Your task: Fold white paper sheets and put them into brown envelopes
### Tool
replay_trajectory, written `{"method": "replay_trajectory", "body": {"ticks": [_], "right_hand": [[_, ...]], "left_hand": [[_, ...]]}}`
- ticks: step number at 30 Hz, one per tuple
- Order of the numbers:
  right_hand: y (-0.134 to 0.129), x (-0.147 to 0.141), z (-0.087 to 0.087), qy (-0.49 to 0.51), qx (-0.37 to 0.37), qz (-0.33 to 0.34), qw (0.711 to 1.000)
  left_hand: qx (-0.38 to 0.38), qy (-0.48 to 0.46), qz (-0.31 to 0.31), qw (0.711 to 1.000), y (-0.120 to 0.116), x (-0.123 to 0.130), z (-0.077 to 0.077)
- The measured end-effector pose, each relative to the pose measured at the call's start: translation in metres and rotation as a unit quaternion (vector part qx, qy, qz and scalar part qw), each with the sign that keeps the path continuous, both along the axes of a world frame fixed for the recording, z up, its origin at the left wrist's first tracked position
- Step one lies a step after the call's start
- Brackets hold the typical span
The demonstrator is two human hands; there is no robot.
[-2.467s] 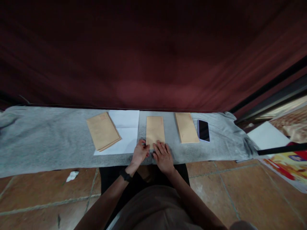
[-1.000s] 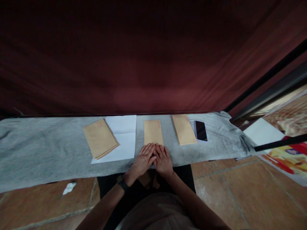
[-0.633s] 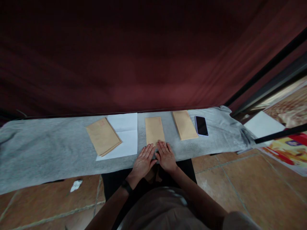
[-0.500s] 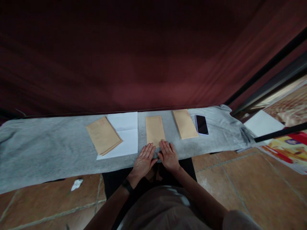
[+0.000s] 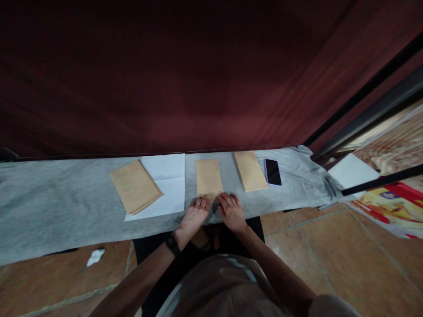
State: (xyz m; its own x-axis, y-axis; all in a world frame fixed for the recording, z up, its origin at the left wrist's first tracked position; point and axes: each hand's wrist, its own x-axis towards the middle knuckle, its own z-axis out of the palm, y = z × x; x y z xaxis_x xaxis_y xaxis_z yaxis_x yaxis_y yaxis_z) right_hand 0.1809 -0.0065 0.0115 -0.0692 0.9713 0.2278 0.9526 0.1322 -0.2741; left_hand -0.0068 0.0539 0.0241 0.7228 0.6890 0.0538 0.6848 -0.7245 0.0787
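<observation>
A brown paper envelope (image 5: 209,176) lies lengthwise in front of me on a grey cloth, with a small red print near its far right corner. My left hand (image 5: 197,212) is at its near left corner, fingers bent and closed on the edge. At the near right corner, my right hand (image 5: 232,212) has its fingers closed on the edge too. The envelope's near end is partly covered by my fingers. To the left, several brown envelopes (image 5: 134,187) overlap a creased white sheet (image 5: 172,185). A thick stack of envelopes (image 5: 251,171) lies to the right.
Beside the stack lies a phone (image 5: 272,172) with a dark screen. The grey cloth (image 5: 66,202) covers a narrow table. A dark red curtain (image 5: 198,97) hangs behind it. At the right are black bars and a printed red-and-yellow box (image 5: 393,207). Scrap paper (image 5: 95,257) lies on the tiled floor.
Both hands were lying flat on the envelope's near end. Their fingers have now bent and closed at its near corners. The view has shifted slightly to the right.
</observation>
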Motion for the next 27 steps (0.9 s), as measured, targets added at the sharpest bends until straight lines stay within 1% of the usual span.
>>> {"method": "replay_trajectory", "body": {"ticks": [3,8,15,21,27], "right_hand": [[0.005,0.004,0.002,-0.017,-0.005,0.01,1.0],[0.008,0.002,-0.002,-0.029,0.002,0.022,0.999],[0.011,0.002,0.002,-0.043,-0.002,0.032,0.999],[0.015,0.004,0.002,-0.043,-0.007,0.058,0.997],[0.022,0.005,0.004,-0.055,-0.021,0.084,0.995]], "left_hand": [[0.017,0.037,-0.008,0.999,-0.002,0.008,0.004],[0.039,0.082,-0.031,0.995,-0.009,0.017,0.013],[0.02,0.069,-0.016,0.997,-0.009,0.015,0.019],[-0.033,0.028,-0.019,0.999,-0.005,0.01,0.021],[-0.024,0.03,-0.021,0.999,-0.001,0.008,0.027]]}}
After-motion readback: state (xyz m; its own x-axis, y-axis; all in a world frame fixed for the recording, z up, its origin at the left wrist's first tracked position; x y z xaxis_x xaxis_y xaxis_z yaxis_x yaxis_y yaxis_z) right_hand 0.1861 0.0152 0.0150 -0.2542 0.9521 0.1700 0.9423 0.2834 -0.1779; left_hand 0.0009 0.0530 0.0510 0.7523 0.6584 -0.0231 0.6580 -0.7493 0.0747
